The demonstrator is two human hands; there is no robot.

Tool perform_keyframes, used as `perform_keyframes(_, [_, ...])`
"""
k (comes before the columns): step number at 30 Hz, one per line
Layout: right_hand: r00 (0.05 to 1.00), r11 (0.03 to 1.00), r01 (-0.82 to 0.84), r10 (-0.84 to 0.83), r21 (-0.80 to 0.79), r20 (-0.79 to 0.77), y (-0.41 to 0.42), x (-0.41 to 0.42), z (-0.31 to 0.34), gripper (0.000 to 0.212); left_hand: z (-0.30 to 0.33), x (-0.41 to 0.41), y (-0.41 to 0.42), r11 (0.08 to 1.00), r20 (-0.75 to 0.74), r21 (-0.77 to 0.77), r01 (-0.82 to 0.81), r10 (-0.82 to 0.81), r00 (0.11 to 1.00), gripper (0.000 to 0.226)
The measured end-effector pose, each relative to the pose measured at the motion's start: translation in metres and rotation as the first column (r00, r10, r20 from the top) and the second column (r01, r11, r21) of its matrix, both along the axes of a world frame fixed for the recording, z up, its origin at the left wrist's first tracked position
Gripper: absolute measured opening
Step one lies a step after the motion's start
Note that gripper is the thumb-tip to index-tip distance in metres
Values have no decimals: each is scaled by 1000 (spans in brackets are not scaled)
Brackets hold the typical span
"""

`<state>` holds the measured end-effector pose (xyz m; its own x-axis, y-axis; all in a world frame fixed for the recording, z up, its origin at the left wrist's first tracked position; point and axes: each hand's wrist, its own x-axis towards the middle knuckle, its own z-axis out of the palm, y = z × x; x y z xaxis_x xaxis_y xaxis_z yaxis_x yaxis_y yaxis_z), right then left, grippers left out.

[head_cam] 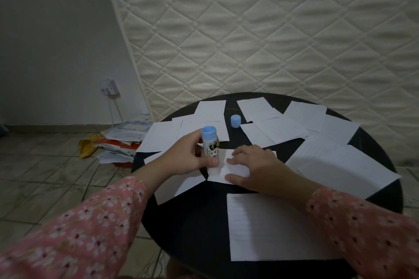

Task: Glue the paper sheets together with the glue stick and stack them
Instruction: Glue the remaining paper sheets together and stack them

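Note:
My left hand (189, 156) grips a glue stick (210, 146) with a blue base and a cartoon label, held upside down with its tip on a small white paper sheet (235, 171). My right hand (251, 166) rests flat on that sheet, fingers spread. The glue stick's blue cap (235, 121) stands alone further back on the round black table (199, 222). Several white paper sheets lie scattered around it, one large sheet (265, 226) close to me and another (340, 165) at the right.
A quilted mattress (272, 29) leans upright behind the table. On the tiled floor at the left lie a pile of papers (122, 142) and a yellow object (88, 145). A wall socket with a cable (110, 90) sits low on the wall.

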<state>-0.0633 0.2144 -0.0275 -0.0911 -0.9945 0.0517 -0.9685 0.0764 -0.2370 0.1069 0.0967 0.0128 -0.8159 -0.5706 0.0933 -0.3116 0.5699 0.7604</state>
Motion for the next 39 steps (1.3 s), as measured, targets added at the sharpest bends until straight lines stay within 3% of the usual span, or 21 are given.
perform_keyframes(11, [999,999,32,-32,21,-18,-2,2,3,60,1,-14,-8,994,43,-23,-104,105,994,48])
perform_keyframes(17, [1000,1000,29,-29,-4,-5,0,1,0,60,5,-21,-14,968,-81,28,-248,249,965,52])
perform_keyframes(21, [999,999,32,-32,21,-6,-1,2,2,60,3,-38,-13,955,-66,-36,-293,291,955,56])
perform_keyframes(25, [1000,998,29,-28,47,-11,-2,3,9,60,-4,-47,-8,957,-1,-102,-272,273,962,56])
perform_keyframes(39, [1000,995,4,-2,100,-18,-3,1,18,61,0,-35,-2,983,22,-59,-173,174,984,53])
